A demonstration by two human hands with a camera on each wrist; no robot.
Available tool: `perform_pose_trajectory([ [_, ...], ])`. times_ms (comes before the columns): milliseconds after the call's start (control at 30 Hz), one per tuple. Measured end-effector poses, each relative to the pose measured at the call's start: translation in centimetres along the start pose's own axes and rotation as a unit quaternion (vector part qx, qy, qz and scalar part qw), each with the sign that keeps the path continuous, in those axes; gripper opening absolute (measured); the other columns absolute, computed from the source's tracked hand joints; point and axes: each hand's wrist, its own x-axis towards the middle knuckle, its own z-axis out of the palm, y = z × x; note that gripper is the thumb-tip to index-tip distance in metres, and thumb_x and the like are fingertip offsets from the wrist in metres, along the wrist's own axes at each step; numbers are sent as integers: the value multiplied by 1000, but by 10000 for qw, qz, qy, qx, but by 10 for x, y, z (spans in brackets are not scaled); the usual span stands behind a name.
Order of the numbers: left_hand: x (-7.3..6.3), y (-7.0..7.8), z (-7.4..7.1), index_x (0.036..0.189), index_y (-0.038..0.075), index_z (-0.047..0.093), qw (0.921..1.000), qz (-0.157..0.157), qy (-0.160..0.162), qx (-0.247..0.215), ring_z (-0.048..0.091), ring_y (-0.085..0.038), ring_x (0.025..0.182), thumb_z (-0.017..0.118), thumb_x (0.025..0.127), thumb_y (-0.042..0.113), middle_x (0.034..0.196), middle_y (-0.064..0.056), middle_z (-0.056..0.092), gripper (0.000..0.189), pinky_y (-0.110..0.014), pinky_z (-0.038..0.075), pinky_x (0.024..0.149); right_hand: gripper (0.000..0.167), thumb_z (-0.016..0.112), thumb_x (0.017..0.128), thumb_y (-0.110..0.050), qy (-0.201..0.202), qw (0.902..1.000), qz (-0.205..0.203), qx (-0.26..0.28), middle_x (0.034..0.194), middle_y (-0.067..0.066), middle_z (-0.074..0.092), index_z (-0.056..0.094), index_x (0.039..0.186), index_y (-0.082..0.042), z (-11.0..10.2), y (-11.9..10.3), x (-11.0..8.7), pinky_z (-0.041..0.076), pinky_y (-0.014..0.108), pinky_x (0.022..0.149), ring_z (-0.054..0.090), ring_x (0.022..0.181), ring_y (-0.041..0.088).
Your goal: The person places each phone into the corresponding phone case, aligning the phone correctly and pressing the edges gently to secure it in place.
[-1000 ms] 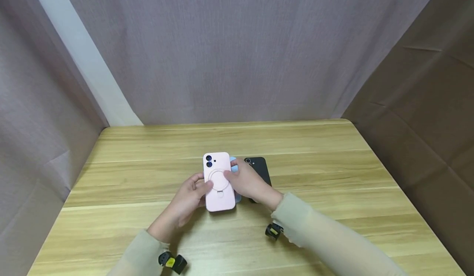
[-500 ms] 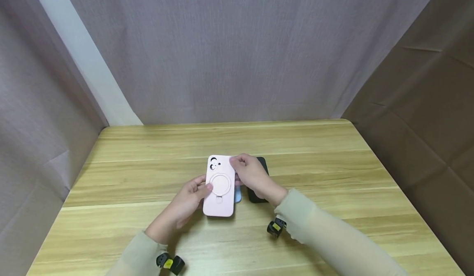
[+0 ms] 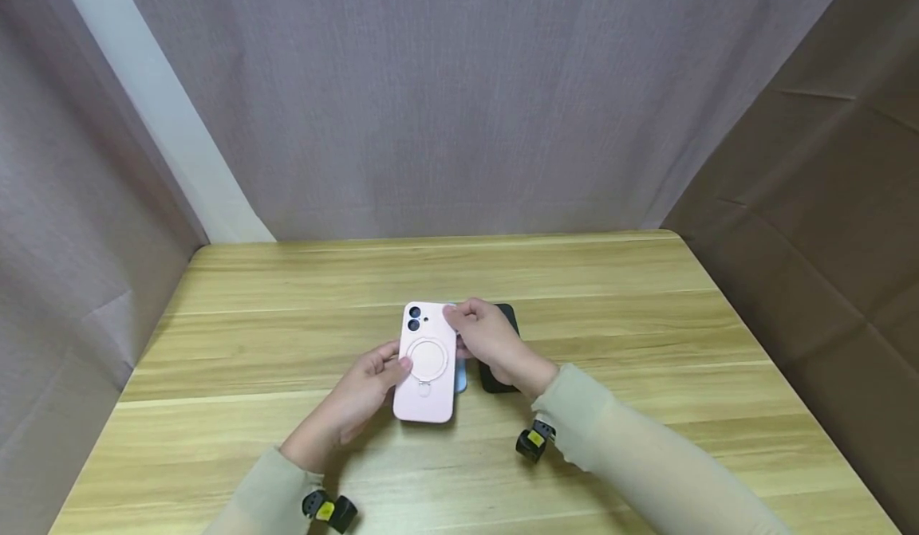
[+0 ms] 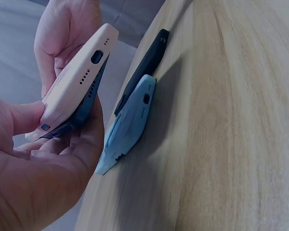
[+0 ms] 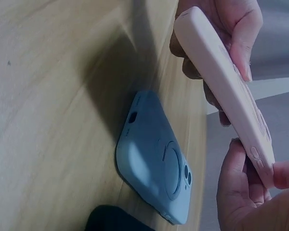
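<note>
A pink phone case (image 3: 424, 403) with a ring on its back is held up off the table between both hands. In the left wrist view, a dark blue phone (image 4: 89, 98) shows behind the case, its lower edge standing partly out of it. My left hand (image 3: 366, 383) grips the left side, thumb on the back and fingers underneath. My right hand (image 3: 491, 348) pinches the upper right corner, thumb on top. Below and to the right lies a light blue phone case (image 5: 154, 149), ring side up, mostly covered in the head view.
A black phone or case (image 3: 498, 379) lies right of the light blue one, partly under my right hand. The wooden table (image 3: 610, 296) ends at a grey curtain (image 3: 459, 104) behind, with a brown cloth (image 3: 826, 200) at the right.
My right hand has moved from the pink case's middle to its upper right corner. The case has shifted slightly towards me. Half a second ago the lenses sat off-centre; now they fill the holes.
</note>
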Motion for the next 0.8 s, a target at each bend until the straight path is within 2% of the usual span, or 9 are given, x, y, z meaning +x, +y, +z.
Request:
perform_pose_trajectory([
  [100, 0, 0, 1, 144, -3, 34, 9999, 28, 107, -28, 61, -27, 108, 45, 103, 17, 124, -21, 60, 47, -36, 49, 93, 30, 54, 100, -33, 1, 10000, -59, -48, 94, 11, 63, 61, 110, -5, 1, 1, 0, 57, 32, 68, 62, 78, 19],
  [267, 1, 4, 3, 140, -3, 40, 9986, 116, 515, -74, 63, -25, 102, 47, 102, 13, 117, -19, 63, 41, -36, 52, 88, 33, 52, 101, -31, -108, 9997, -166, -130, 96, 9, 66, 58, 120, -4, 3, 1, -2, 57, 38, 74, 63, 81, 20],
  [500, 0, 7, 2, 130, -4, 50, 9970, 156, 740, 174, 65, -25, 94, 53, 99, 14, 109, -18, 66, 35, -37, 55, 81, 29, 50, 102, -27, -261, 9992, -249, -182, 94, 8, 67, 56, 120, -5, 4, 2, -3, 57, 38, 72, 64, 80, 21],
  [667, 2, 11, -3, 124, -3, 56, 9904, 312, 1306, 342, 67, -26, 83, 58, 97, 15, 104, -16, 68, 33, -38, 56, 74, 28, 50, 102, -28, -354, 9983, -331, -322, 93, 7, 67, 58, 118, -7, 6, 2, -6, 56, 38, 73, 63, 80, 19],
  [800, 5, 18, -8, 123, -3, 57, 9827, 520, 1732, 401, 67, -27, 83, 62, 95, 15, 105, -17, 68, 34, -39, 57, 73, 24, 51, 102, -27, -552, 9974, -361, -303, 91, 7, 66, 58, 114, -8, 9, 1, -10, 56, 39, 73, 63, 80, 19],
])
